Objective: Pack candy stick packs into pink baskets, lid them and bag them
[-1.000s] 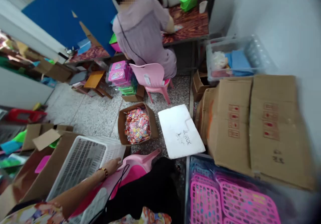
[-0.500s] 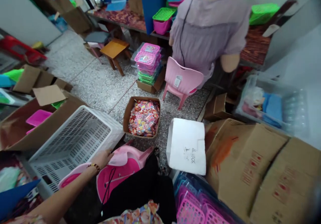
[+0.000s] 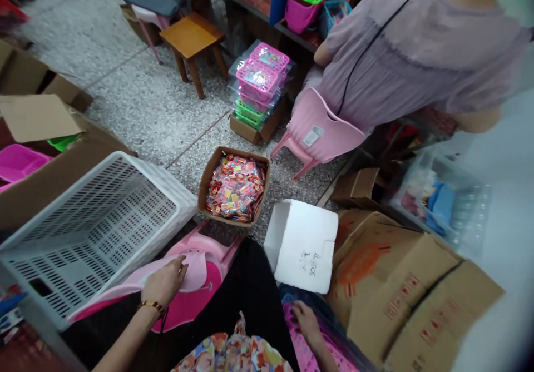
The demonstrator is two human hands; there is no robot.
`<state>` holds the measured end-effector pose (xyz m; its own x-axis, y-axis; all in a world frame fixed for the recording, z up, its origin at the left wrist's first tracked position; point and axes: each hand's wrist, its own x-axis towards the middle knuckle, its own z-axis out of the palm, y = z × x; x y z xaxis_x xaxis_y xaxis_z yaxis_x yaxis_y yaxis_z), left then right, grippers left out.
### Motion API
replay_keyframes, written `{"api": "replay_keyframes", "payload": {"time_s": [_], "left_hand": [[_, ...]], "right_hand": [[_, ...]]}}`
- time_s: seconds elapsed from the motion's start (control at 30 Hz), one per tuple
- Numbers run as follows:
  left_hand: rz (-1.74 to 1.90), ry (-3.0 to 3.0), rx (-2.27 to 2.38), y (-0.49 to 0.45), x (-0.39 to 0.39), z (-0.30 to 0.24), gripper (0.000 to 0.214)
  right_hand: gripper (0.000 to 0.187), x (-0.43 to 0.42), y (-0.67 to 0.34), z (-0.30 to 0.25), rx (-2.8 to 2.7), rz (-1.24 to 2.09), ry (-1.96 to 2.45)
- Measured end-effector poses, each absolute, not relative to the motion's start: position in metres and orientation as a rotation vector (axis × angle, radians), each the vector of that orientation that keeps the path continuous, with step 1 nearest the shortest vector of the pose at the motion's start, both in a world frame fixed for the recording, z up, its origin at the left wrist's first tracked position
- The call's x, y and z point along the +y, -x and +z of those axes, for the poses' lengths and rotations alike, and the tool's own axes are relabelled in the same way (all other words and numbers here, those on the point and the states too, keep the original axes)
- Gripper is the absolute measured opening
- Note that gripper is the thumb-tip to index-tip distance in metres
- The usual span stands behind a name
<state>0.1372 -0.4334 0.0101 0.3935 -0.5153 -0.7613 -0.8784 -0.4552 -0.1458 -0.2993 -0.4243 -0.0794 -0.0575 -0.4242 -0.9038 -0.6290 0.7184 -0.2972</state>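
Note:
My left hand [image 3: 163,283] rests on the back of a pink plastic chair [image 3: 200,274] at my left knee, fingers curled over its edge. A beaded bracelet circles that wrist. My right hand [image 3: 306,320] lies low at the right on a pink plastic basket [image 3: 301,348], fingers spread flat on it. A white slatted crate [image 3: 89,233] stands tilted just left of the chair. A white foam lid [image 3: 302,245] with writing lies in front of my right knee.
A cardboard box of colourful small packets [image 3: 235,187] sits on the speckled floor ahead. A person in a lilac top [image 3: 411,55] sits on a pink chair [image 3: 320,133]. Flattened cartons [image 3: 400,288], wrapped pink baskets [image 3: 261,80], a wooden stool [image 3: 189,38] and a clear bin [image 3: 442,205] crowd around.
The view has tilted down and swung left. My left hand stays on the pink chair back. My right hand has come into sight on the pink basket.

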Motion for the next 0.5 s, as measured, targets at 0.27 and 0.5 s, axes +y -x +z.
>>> {"api": "replay_keyframes", "payload": {"time_s": [0.27, 0.5], "left_hand": [[0.914, 2.087, 1.122, -0.142, -0.439, 0.011, 0.051], [0.780, 2.032, 1.138, -0.135, -0.448, 0.011, 0.054]], "right_hand": [[0.065, -0.533, 0.321, -0.141, 2.113, 0.311, 0.897], [0.081, -0.561, 0.375, -0.184, 2.288, 0.437, 0.845]]}}
